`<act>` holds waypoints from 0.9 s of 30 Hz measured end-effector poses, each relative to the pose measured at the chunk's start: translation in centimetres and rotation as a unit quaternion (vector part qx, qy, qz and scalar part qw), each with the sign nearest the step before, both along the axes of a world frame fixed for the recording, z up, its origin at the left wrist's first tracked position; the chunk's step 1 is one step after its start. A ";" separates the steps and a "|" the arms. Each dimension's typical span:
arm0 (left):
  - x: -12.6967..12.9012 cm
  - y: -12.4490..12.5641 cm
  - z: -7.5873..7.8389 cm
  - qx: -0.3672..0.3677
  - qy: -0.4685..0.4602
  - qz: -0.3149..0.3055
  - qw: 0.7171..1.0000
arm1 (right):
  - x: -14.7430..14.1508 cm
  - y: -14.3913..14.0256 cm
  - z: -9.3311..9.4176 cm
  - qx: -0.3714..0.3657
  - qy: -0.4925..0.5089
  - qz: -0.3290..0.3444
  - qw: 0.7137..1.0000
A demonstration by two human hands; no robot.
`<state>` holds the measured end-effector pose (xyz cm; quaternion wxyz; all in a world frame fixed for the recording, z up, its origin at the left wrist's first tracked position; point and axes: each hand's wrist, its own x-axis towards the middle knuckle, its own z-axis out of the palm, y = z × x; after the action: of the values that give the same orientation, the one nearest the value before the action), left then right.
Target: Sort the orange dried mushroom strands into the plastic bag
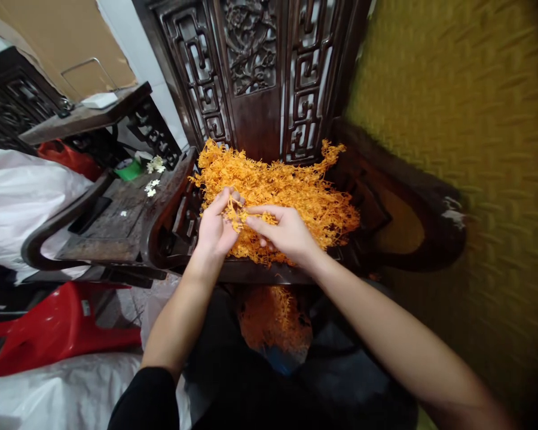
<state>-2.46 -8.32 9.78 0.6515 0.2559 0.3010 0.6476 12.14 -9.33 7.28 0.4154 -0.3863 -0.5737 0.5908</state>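
Observation:
A large heap of orange branching sprigs (291, 185), which look like plastic, lies on the seat of a dark carved wooden chair (256, 122). Above the heap's near left side, my left hand (213, 230) is turned palm up, its thumb and fingers closed on a small orange sprig (234, 214). My right hand (289, 232) comes in from the right, thumb and forefinger pinched on orange sprig pieces beside the left hand. Its other fingers are curled and partly hidden. Below the seat edge, between my legs, a bag (273, 325) holds more orange sprigs.
A dark wooden side table (112, 209) at the left carries a green tape roll (129, 169) and pale small pieces (155, 166). A red plastic stool (67, 316) and white sacks (22, 197) stand further left. A yellowish textured surface (466, 119) fills the right.

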 end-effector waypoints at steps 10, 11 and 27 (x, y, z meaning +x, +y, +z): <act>-3.7 3.0 -1.5 -0.021 0.079 0.173 0.982 | -1.2 -3.1 -0.4 0.291 -0.105 -0.054 0.949; -3.8 2.9 -1.3 -0.010 0.070 0.159 0.985 | -1.1 -2.9 -0.5 0.267 -0.105 -0.038 0.957; -1.6 1.1 -1.0 0.016 0.087 0.098 0.991 | -1.2 -2.1 0.0 0.126 -0.047 -0.036 0.990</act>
<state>-4.08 -7.24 8.77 0.5520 0.2908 0.3699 0.6884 10.93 -11.38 7.30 0.4545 -0.3790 -0.6477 0.4798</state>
